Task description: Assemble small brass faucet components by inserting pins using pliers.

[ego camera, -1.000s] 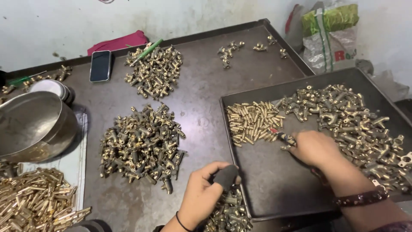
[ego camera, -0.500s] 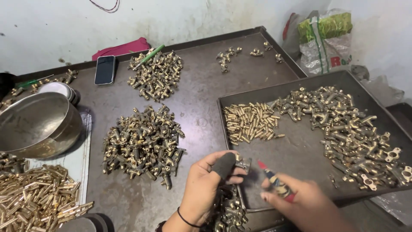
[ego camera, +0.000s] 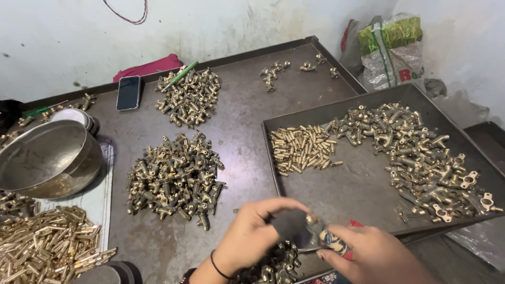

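My left hand (ego camera: 251, 237) is closed around a dark block-like holder (ego camera: 291, 227) with a small brass piece (ego camera: 312, 220) at its top, near the front edge of the table. My right hand (ego camera: 374, 254) grips a screwdriver with a red and patterned handle (ego camera: 336, 243), its tip pointing at the brass piece. Both hands meet over the front left corner of a dark metal tray (ego camera: 357, 189). The tray holds a heap of small brass pins (ego camera: 302, 147) and a long spread of brass fittings (ego camera: 421, 158). More fittings (ego camera: 271, 265) lie under my left wrist.
Two piles of brass fittings (ego camera: 176, 176) (ego camera: 189, 97) lie on the metal table (ego camera: 242, 121). A steel bowl (ego camera: 47, 158) stands left, brass pins (ego camera: 44, 244) below it. A phone (ego camera: 129, 93) and pink cloth (ego camera: 147, 67) lie at the back; a plastic bag (ego camera: 392, 50) sits right.
My right hand left the tray's fittings and came down to the front with the screwdriver, meeting my left hand. The left hand lifted the holder slightly toward it.
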